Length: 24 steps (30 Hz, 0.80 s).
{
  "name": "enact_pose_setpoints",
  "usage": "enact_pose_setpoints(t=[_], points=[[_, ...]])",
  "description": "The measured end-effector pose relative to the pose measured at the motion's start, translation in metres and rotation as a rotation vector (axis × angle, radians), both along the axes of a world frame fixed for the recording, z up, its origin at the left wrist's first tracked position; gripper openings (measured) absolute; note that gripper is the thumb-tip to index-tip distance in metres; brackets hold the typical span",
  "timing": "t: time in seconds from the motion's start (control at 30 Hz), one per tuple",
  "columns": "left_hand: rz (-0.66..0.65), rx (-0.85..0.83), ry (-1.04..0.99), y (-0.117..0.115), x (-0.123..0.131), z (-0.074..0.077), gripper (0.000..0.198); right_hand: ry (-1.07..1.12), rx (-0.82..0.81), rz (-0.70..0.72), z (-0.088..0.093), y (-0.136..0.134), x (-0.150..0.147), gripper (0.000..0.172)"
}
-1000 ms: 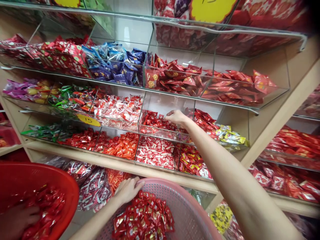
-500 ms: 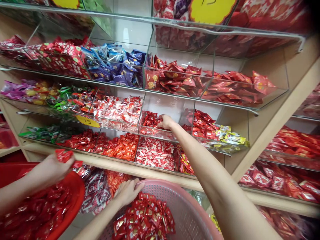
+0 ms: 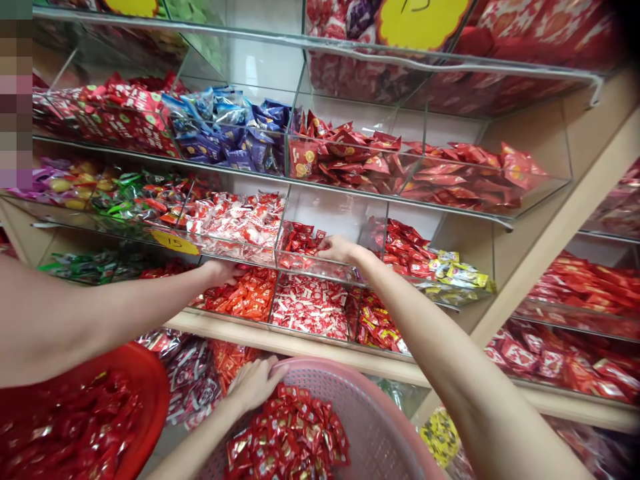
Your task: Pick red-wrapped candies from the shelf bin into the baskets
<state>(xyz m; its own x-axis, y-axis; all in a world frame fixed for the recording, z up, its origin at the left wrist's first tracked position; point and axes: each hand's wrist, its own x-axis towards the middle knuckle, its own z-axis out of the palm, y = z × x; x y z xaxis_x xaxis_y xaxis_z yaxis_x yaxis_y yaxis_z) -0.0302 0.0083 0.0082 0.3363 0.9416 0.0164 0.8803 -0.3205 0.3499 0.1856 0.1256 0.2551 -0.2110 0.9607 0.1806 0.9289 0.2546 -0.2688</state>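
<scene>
My left hand [image 3: 254, 385] grips the near-left part of the rim of a pink perforated basket [image 3: 360, 383], its fingers wrapped over the edge. Inside the basket lies a heap of small red-wrapped candies [image 3: 293, 433]. My right hand [image 3: 341, 249] reaches into a clear shelf compartment, where its fingers curl down onto red-wrapped candies [image 3: 303, 237]. The fingertips are partly hidden among the wrappers and behind the clear front panel.
Another person's hand [image 3: 220, 272] reaches from the left into a bin of orange-red candies [image 3: 250, 293]. Below that arm stands a red basket [image 3: 159, 393] of red candies. Clear shelf edges [image 3: 425, 200] run above my right hand. A yellow price tag [image 3: 175, 241] hangs on one.
The other person's hand, earlier holding red packets over the red basket, has moved right and up into the shelf. Both my hands have stayed nearly in place.
</scene>
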Motion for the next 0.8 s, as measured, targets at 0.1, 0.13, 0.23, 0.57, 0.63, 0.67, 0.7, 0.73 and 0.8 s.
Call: enact_pose_setpoints(t=[0.1, 0.13, 0.23, 0.57, 0.63, 0.67, 0.7, 0.73, 0.8], points=[[-0.002, 0.004, 0.0, 0.0, -0.001, 0.0, 0.059, -0.068, -0.023, 0.004, -0.002, -0.005, 0.0, 0.037], [-0.002, 0.008, 0.002, 0.0, -0.001, 0.0, 0.059, -0.098, -0.037, 0.006, -0.001, -0.006, 0.0, 0.039], [-0.001, 0.013, 0.004, 0.0, -0.002, 0.0, 0.059, -0.186, -0.07, 0.014, 0.002, -0.01, -0.002, 0.034], [-0.008, 0.006, -0.001, 0.002, -0.003, -0.005, 0.058, 0.202, -0.019, 0.008, -0.001, -0.012, 0.005, 0.015], [-0.005, 0.01, -0.007, 0.002, -0.003, -0.005, 0.058, 0.41, -0.054, 0.0, 0.002, -0.014, 0.005, 0.017], [-0.003, 0.011, -0.009, 0.002, -0.002, -0.005, 0.058, 0.516, -0.084, -0.001, 0.004, -0.016, 0.005, 0.017], [-0.002, 0.01, -0.008, 0.002, -0.002, -0.005, 0.058, 0.624, -0.121, 0.002, 0.006, -0.017, 0.004, 0.015], [0.001, 0.008, -0.005, 0.002, -0.002, -0.005, 0.058, 0.724, -0.163, 0.009, 0.008, -0.018, 0.004, 0.013], [0.004, 0.003, 0.003, 0.002, -0.001, -0.003, 0.058, 0.885, -0.241, 0.025, 0.012, -0.02, 0.002, 0.008]])
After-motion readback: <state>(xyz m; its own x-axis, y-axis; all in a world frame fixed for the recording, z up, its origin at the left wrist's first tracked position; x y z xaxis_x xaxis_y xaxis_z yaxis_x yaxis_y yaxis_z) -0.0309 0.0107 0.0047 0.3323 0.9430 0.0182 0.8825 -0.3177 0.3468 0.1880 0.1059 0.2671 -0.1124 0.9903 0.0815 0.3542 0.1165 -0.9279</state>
